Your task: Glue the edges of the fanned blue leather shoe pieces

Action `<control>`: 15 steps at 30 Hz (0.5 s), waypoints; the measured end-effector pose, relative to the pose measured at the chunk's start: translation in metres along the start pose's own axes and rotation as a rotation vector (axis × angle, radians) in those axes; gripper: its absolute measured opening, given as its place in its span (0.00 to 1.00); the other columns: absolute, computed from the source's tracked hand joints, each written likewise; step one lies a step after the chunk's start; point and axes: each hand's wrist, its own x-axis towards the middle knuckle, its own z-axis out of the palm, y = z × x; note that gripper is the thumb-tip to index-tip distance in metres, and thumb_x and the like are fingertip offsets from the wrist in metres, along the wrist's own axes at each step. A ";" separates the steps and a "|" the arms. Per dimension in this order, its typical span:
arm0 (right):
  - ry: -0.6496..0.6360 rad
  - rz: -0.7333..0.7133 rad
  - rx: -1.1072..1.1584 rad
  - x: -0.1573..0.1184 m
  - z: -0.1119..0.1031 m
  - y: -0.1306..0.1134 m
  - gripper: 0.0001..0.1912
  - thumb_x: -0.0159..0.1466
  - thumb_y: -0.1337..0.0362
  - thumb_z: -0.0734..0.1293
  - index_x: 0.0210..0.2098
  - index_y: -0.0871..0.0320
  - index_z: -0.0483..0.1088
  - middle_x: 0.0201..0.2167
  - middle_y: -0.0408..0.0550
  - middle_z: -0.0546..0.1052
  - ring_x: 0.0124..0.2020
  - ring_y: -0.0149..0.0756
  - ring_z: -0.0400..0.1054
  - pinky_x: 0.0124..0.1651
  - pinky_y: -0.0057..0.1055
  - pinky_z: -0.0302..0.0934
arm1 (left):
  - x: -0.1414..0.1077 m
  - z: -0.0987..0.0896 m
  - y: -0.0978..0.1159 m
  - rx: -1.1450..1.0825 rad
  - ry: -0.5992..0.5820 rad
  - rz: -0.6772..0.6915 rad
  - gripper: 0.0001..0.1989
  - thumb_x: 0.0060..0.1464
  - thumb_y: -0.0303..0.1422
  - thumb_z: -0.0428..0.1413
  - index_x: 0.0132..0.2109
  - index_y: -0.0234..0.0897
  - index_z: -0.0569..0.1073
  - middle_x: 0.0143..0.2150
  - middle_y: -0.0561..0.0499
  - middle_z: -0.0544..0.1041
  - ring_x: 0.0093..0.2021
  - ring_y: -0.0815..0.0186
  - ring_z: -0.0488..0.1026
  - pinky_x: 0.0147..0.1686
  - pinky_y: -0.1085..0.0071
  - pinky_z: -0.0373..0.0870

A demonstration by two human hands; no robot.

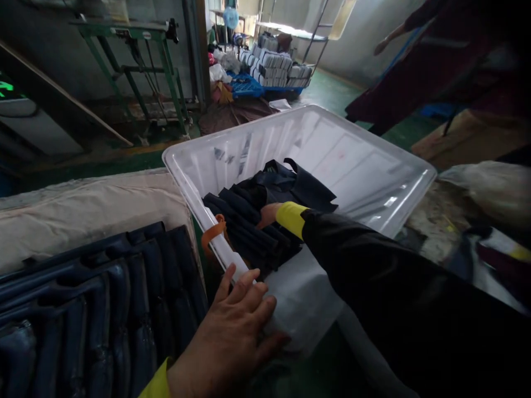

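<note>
A large white plastic bin (313, 119) stands in front of me, with dark blue folded sheet pieces (249, 221) bundled in its left part. My right hand (269, 214) reaches into it, closed on the edges of these pieces; some of its fingers are hidden among them. At the near left rim, my left hand (240, 326) rests with its fingers stretched and slightly apart, touching the edge. An orange strap (213, 232) loops over that rim. More dark blue pieces (95, 298) lie in overlapping rows to the left.
Pale cloth (91, 207) lines the container at left. Behind it stands a green metal stand (133, 66). Banded stacks (271, 63) sit on a blue pallet (244, 85) at the back. Another person (431, 66) is at upper right, near a plastic bag (489, 190).
</note>
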 end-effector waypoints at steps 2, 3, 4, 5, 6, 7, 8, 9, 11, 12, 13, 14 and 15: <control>-0.100 -0.022 -0.031 0.007 0.029 -0.021 0.38 0.42 0.52 0.77 0.46 0.69 0.72 0.40 0.63 0.77 0.42 0.52 0.71 0.47 0.42 0.64 | 0.001 0.000 0.000 0.030 0.021 0.027 0.21 0.58 0.49 0.46 0.51 0.42 0.70 0.52 0.54 0.73 0.61 0.60 0.59 0.67 0.53 0.34; -0.126 -0.028 -0.048 0.008 0.043 -0.032 0.45 0.41 0.51 0.77 0.52 0.70 0.68 0.45 0.65 0.74 0.46 0.54 0.70 0.49 0.43 0.63 | 0.001 0.000 0.000 0.045 0.036 0.037 0.21 0.58 0.49 0.47 0.50 0.41 0.70 0.51 0.54 0.73 0.61 0.60 0.60 0.67 0.54 0.34; -0.130 -0.030 -0.061 0.008 0.056 -0.042 0.51 0.40 0.51 0.77 0.58 0.70 0.62 0.50 0.68 0.71 0.49 0.56 0.67 0.51 0.44 0.62 | 0.002 0.000 -0.001 0.058 0.053 0.047 0.21 0.58 0.49 0.47 0.50 0.41 0.70 0.51 0.54 0.73 0.60 0.61 0.60 0.67 0.54 0.34; -0.123 -0.027 -0.074 0.007 0.068 -0.052 0.56 0.41 0.52 0.78 0.62 0.69 0.55 0.54 0.71 0.66 0.53 0.58 0.64 0.52 0.46 0.60 | 0.003 0.000 -0.001 0.069 0.071 0.056 0.21 0.58 0.49 0.47 0.49 0.41 0.71 0.50 0.54 0.73 0.60 0.61 0.61 0.67 0.55 0.34; -0.109 -0.018 -0.087 0.005 0.079 -0.061 0.58 0.42 0.54 0.78 0.64 0.68 0.50 0.58 0.73 0.61 0.56 0.60 0.60 0.53 0.49 0.60 | 0.003 0.000 -0.001 0.077 0.086 0.065 0.21 0.58 0.49 0.47 0.49 0.41 0.71 0.49 0.54 0.74 0.59 0.61 0.61 0.67 0.55 0.35; -0.093 -0.008 -0.097 0.003 0.088 -0.067 0.58 0.43 0.56 0.77 0.65 0.67 0.46 0.60 0.74 0.56 0.57 0.61 0.58 0.52 0.51 0.59 | 0.004 0.000 -0.001 0.082 0.096 0.074 0.21 0.58 0.49 0.47 0.48 0.40 0.71 0.49 0.54 0.74 0.59 0.61 0.62 0.67 0.55 0.36; -0.078 0.002 -0.105 0.001 0.095 -0.072 0.58 0.45 0.57 0.76 0.66 0.66 0.44 0.61 0.75 0.53 0.58 0.61 0.56 0.51 0.51 0.59 | 0.004 0.000 -0.001 0.085 0.094 0.080 0.21 0.58 0.49 0.47 0.48 0.40 0.71 0.48 0.53 0.74 0.58 0.61 0.62 0.66 0.55 0.38; -0.066 0.007 -0.110 0.000 0.100 -0.074 0.57 0.46 0.58 0.76 0.66 0.66 0.43 0.62 0.75 0.52 0.59 0.61 0.55 0.51 0.51 0.60 | 0.005 0.001 -0.002 0.087 0.085 0.083 0.21 0.58 0.49 0.47 0.48 0.40 0.71 0.48 0.53 0.74 0.59 0.61 0.62 0.66 0.54 0.39; -0.052 0.002 -0.113 0.001 0.105 -0.073 0.57 0.47 0.57 0.75 0.66 0.66 0.42 0.62 0.75 0.52 0.59 0.58 0.55 0.52 0.49 0.60 | 0.005 0.002 -0.002 0.090 0.070 0.086 0.21 0.58 0.50 0.47 0.48 0.40 0.70 0.48 0.53 0.73 0.59 0.60 0.61 0.66 0.54 0.42; -0.047 -0.007 -0.114 0.003 0.105 -0.070 0.57 0.47 0.56 0.75 0.66 0.66 0.41 0.62 0.74 0.51 0.60 0.57 0.54 0.52 0.47 0.60 | 0.005 0.002 -0.002 0.093 0.071 0.087 0.21 0.58 0.50 0.47 0.48 0.40 0.70 0.48 0.53 0.73 0.59 0.60 0.62 0.65 0.54 0.42; -0.042 -0.021 -0.115 0.005 0.104 -0.066 0.58 0.47 0.55 0.75 0.67 0.65 0.40 0.63 0.73 0.50 0.60 0.56 0.53 0.53 0.47 0.59 | 0.005 0.003 -0.003 0.096 0.078 0.088 0.21 0.58 0.50 0.47 0.47 0.40 0.70 0.48 0.53 0.73 0.59 0.60 0.62 0.65 0.54 0.43; -0.032 -0.039 -0.118 0.008 0.103 -0.062 0.59 0.47 0.54 0.75 0.67 0.64 0.40 0.64 0.71 0.49 0.62 0.56 0.50 0.54 0.47 0.58 | 0.005 0.003 -0.003 0.097 0.084 0.087 0.21 0.58 0.50 0.47 0.47 0.40 0.70 0.49 0.53 0.73 0.59 0.60 0.62 0.65 0.53 0.43; -0.016 -0.056 -0.119 0.010 0.102 -0.059 0.60 0.46 0.54 0.75 0.67 0.63 0.39 0.65 0.69 0.46 0.63 0.56 0.47 0.54 0.48 0.57 | 0.005 0.004 -0.003 0.097 0.084 0.084 0.22 0.58 0.50 0.46 0.47 0.40 0.70 0.49 0.53 0.73 0.59 0.60 0.62 0.65 0.53 0.43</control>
